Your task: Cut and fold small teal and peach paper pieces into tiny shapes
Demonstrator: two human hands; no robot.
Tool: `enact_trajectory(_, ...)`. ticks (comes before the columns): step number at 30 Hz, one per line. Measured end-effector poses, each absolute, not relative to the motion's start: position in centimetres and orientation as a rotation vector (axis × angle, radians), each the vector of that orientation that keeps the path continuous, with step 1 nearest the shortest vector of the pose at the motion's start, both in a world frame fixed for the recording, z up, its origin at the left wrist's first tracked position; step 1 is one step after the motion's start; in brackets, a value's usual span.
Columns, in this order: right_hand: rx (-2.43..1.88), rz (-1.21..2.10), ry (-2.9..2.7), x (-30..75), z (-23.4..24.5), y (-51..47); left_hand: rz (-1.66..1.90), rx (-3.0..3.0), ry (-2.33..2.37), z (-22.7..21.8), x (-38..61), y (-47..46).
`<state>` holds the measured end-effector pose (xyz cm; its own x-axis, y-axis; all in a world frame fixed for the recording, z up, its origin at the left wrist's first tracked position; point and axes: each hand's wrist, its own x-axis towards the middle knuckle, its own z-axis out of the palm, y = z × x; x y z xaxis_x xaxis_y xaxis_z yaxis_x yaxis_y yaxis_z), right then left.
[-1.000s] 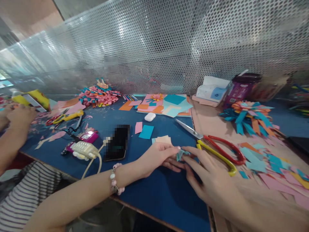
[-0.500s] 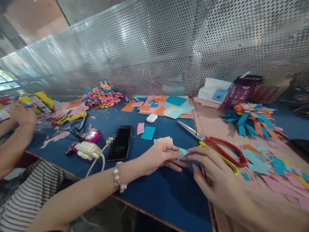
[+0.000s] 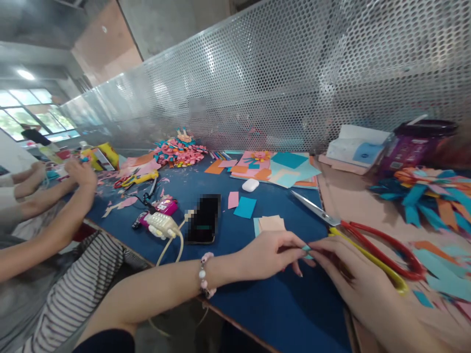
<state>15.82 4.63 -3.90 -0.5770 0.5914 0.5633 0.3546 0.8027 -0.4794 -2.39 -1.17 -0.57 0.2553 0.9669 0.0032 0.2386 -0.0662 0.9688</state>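
A small light-blue piece of paper (image 3: 306,249) is pinched between the fingertips of both hands, low over the blue table; most of it is hidden by the fingers. My left hand (image 3: 274,252), with a beaded bracelet at the wrist, grips its left side. On its right side, my right hand (image 3: 353,269) closes thumb and fingers. Just behind the left hand lie beige paper squares (image 3: 271,223) with a light-blue one beneath. Large scissors (image 3: 382,245) with red and yellow handles lie behind the right hand, blades pointing away to the left.
A phone (image 3: 204,220), a charger with cable (image 3: 164,224) and a white earbud case (image 3: 250,185) lie left and behind. Coloured paper sheets (image 3: 290,162) rest by the perforated metal screen (image 3: 257,98). Paper scraps (image 3: 445,274) cover the right. A co-worker's hand (image 3: 84,172) is far left.
The view has turned left, so things appear further right. The light-blue paper showed as a small triangle before; now less of it shows, with both hands' fingertips closer together on it.
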Motion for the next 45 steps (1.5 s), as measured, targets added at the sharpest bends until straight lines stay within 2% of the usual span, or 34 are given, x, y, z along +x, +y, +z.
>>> enact_trajectory(7, -0.699, 0.439, -2.232, 15.8, -3.4, 4.4, 1.018, 1.517, 1.174, -0.9, -2.3, -1.5)
enact_trajectory(28, -0.632, 0.618, -2.229, 16.1, -2.2, 3.3, 0.905, 1.924, 1.315, -0.5, -2.3, -1.6)
enact_trajectory(45, -0.622, 0.492, -2.221, 15.6, -2.1, 4.0, 0.919, 1.634, 1.243, -0.9, -2.2, -1.8)
